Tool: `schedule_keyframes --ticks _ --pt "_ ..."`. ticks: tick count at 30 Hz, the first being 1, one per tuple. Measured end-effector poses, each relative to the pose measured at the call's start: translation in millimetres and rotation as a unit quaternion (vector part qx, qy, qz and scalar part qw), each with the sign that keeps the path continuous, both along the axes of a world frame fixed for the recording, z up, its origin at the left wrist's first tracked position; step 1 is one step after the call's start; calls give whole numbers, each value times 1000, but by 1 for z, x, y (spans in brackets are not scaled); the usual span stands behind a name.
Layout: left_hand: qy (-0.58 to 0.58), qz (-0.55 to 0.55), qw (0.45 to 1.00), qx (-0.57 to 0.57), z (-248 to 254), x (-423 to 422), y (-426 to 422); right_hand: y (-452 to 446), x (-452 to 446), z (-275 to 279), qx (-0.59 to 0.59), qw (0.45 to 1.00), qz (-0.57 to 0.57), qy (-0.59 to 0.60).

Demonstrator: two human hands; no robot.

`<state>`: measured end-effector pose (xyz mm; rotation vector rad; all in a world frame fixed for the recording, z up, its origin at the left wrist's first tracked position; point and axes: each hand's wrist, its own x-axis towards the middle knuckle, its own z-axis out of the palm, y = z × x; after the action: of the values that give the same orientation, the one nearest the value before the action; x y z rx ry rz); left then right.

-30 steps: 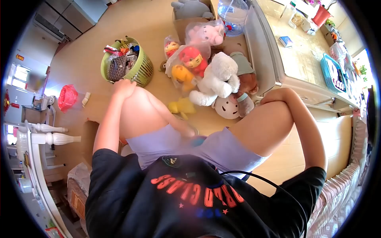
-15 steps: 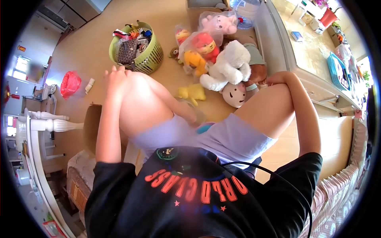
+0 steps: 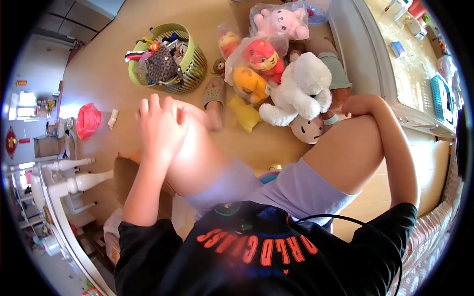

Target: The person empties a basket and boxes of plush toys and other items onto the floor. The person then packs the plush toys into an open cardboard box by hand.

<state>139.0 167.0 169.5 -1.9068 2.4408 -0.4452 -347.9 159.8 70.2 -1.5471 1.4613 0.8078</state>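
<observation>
My left hand (image 3: 160, 126) lies over my left knee with its fingers apart and holds nothing. On my right knee rests my right hand (image 3: 364, 105), empty, its fingers loosely bent over the inner side. Closest to that hand is a brown doll (image 3: 339, 96) in pale green clothes, partly hidden. Beside it sit a white plush toy (image 3: 301, 84) and a round pale plush head (image 3: 307, 129). A yellow plush (image 3: 245, 113) lies on the floor between my legs. Red-hooded (image 3: 264, 54) and orange (image 3: 250, 84) plush toys are in clear plastic, below a bagged pink plush (image 3: 281, 22).
A green basket (image 3: 195, 64) full of small items stands ahead of my left knee. Left of it lie a red plastic bag (image 3: 89, 121) and a small white object (image 3: 113, 119). My slippered foot (image 3: 214, 96) is near the toys. A cabinet (image 3: 358, 54) borders the right.
The view has shifted, so the toys appear farther right. My left foot has moved forward and now shows beside the yellow plush. Both hands remain on my knees.
</observation>
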Motion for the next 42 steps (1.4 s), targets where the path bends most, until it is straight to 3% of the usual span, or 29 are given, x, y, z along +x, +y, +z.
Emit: schedule_keyframes --ticks 4,5,8,11,14,17,19,20,23,25,26,27,28,31,34,36,38,40,42 --pt "49 -211 976 -37 -10 -24 -38 -22 10 4 34 994 -95 47" --pt "48 -217 975 -21 -11 -29 -47 -29 8 4 43 991 -109 64" --pt "39 -228 973 11 -8 -41 -76 -38 -36 -38 80 993 -82 -41" --pt "37 -206 977 41 -10 -44 -117 -30 -71 -63 -167 979 12 -117" --pt "57 -190 975 104 -21 -39 -171 -22 -76 -58 -143 960 -180 -161" --pt "55 -111 962 243 -26 -51 -244 -22 -58 -21 -52 968 -235 -72" --pt "54 -87 930 352 -38 -64 -309 -18 -66 -29 -9 954 -288 -82" --pt "84 -100 920 369 -56 -71 -347 -18 -69 -32 -12 953 -285 -103" --pt "253 -193 852 415 -88 -125 -451 -22 -36 -4 -109 880 -435 -156" --pt "338 -197 834 388 -91 -179 -514 -27 -24 7 -110 859 -457 -201" --pt "341 -196 858 331 -89 -203 -537 -25 -20 7 -126 842 -475 -222" --pt "298 -225 903 211 -96 -224 -563 -25 -17 7 -144 825 -489 -243" --pt "270 -237 915 186 -92 -238 -577 -22 -16 8 -158 838 -478 -212" --pt "158 -137 977 30 -131 -265 -632 -16 -21 -1 -160 866 -448 -155" --pt "212 -145 966 29 -171 -254 -656 -22 -18 10 -123 862 -484 -87" --pt "205 -114 971 -39 -223 -234 -656 -25 -22 13 -105 842 -525 -72" --pt "163 -96 982 -8 -226 -226 -639 -29 -24 13 -103 817 -561 -80" --pt "88 -82 985 122 -183 -223 -604 -35 -28 13 -113 796 -585 -105" --pt "82 -146 977 133 -197 -225 -615 -47 -25 13 -135 802 -569 -122"
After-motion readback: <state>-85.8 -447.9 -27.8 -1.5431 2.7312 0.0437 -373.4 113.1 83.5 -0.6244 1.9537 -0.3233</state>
